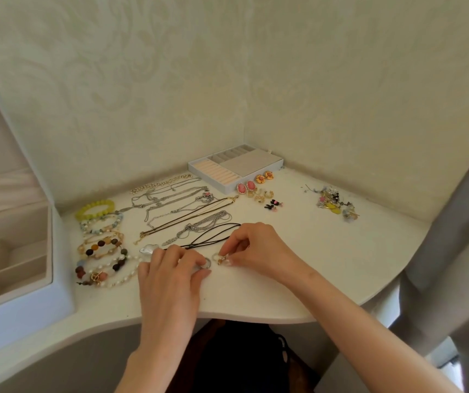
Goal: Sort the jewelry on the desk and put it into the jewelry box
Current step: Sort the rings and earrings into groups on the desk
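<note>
Far left: the jewelry box (29, 304) stands open, its divided compartments visible and apparently holding nothing yet.

Just right of it is a column of beaded bracelets (100, 242) lying flat on the surface (312, 265). Then come the chain necklaces (176, 211), laid roughly parallel with their long axes running from near-left to far-right. The black cord necklace (213, 239) is the nearest of them and lies just beyond both hands.

Left hand (171, 276): palm down, fingers curled, the tips closed on a silver ring (206, 263) that sits on the surface.

Right hand (256, 248): thumb and forefinger pinch a pale ring (219, 258) with a small amber stone. It is at or just above the surface; I cannot tell whether it has been lifted. The two rings are close together, between the hands.

Far centre-right: a shallow tray (205, 178) with ring slots sits in the corner, and the earrings (258, 188) are grouped in pairs just in front of it. Far right, well apart, is an unsorted tangle of small pieces (335, 205).

Judgement: the sorting looks mostly done, with the rings being handled now. The ring slots lie straight ahead of the hands and slightly to the right, past the cord and chains, so the right hand is the nearer one. The open box is nearer the left hand. A reach toward the tray passes over the necklaces, so snagging a chain is the risk.
</note>
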`<state>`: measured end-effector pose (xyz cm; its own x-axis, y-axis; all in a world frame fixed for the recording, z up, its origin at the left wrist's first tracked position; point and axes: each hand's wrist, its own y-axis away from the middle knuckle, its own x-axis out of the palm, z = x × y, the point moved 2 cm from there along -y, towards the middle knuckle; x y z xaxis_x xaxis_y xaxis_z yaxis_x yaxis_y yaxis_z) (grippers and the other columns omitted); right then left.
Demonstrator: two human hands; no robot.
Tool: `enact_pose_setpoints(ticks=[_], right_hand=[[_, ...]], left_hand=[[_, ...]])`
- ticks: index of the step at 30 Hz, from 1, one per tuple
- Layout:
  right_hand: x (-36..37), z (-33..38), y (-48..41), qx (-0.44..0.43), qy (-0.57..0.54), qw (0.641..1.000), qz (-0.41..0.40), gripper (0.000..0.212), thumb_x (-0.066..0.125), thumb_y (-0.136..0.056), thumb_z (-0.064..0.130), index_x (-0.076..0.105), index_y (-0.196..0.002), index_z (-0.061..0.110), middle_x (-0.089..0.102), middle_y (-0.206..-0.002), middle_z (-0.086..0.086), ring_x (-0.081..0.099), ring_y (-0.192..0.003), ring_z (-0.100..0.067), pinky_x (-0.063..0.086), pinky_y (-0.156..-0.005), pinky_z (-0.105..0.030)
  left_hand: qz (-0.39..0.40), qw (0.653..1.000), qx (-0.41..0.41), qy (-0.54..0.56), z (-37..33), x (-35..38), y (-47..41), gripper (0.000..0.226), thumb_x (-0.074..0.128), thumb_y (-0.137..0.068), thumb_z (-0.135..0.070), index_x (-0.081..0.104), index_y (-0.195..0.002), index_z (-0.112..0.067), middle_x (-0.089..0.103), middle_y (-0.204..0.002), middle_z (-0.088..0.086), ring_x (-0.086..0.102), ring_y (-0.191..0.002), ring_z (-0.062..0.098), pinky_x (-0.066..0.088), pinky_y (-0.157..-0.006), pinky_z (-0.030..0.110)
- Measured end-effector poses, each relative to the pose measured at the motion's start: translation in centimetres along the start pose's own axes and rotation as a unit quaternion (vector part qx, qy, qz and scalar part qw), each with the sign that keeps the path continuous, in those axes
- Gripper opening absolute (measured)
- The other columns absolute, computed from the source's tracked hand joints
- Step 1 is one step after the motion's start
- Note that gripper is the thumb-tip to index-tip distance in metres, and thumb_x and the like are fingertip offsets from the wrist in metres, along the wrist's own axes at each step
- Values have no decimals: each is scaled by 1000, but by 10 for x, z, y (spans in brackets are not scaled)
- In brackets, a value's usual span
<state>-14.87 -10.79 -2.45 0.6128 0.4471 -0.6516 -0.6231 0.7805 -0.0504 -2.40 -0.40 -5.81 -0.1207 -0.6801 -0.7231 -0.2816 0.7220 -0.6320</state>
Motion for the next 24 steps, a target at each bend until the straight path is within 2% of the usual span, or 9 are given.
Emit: enact_pose_setpoints(ticks=[6,10,12,16,20,24], right_hand=[[-6,-5,2,-23,4,1000,-3,20,77,-73,5,74,-91,14,64,-79,3,52,-65,0,44,-66,-12],[-26,-20,5,-6,7,999,-43,21,76,-74,6,72,-89,20,64,-80,4,50,-67,0,41,-66,-10],[-40,-32,7,9,7,997,-77,18,75,-75,7,72,-87,20,62,-77,6,50,-65,0,39,-60,-5],[-72,-60,11,43,-8,988,-147,16,74,-76,6,72,-80,21,62,-71,9,50,-54,5,38,-56,-7],[-107,-89,15,74,-39,971,-224,15,70,-79,2,72,-81,16,63,-70,10,50,-47,5,37,-50,-8],[-143,-119,15,102,-21,944,-312,24,67,-78,-2,69,-74,21,64,-72,4,51,-49,4,37,-51,-6]], left_hand=[[-10,1000,10,-13,-5,2,-2,23,84,-62,-15,66,-76,-18,58,-82,-1,50,-78,24,32,-65,32],[-5,1000,23,3,-22,10,-8,29,85,-60,-18,67,-81,-15,57,-87,1,44,-85,22,38,-67,35],[0,999,40,14,-34,16,-10,29,85,-60,-19,66,-82,-16,56,-88,1,41,-86,20,35,-70,33],[20,995,94,23,-62,33,-19,30,85,-59,-24,65,-81,-17,57,-85,0,45,-85,20,26,-71,30],[62,986,157,4,-92,54,-32,32,82,-61,-33,66,-82,-16,55,-81,1,53,-76,22,41,-67,32],[107,974,199,-24,-119,80,-50,41,86,-51,-35,66,-79,-13,57,-75,4,55,-69,23,44,-59,32]])
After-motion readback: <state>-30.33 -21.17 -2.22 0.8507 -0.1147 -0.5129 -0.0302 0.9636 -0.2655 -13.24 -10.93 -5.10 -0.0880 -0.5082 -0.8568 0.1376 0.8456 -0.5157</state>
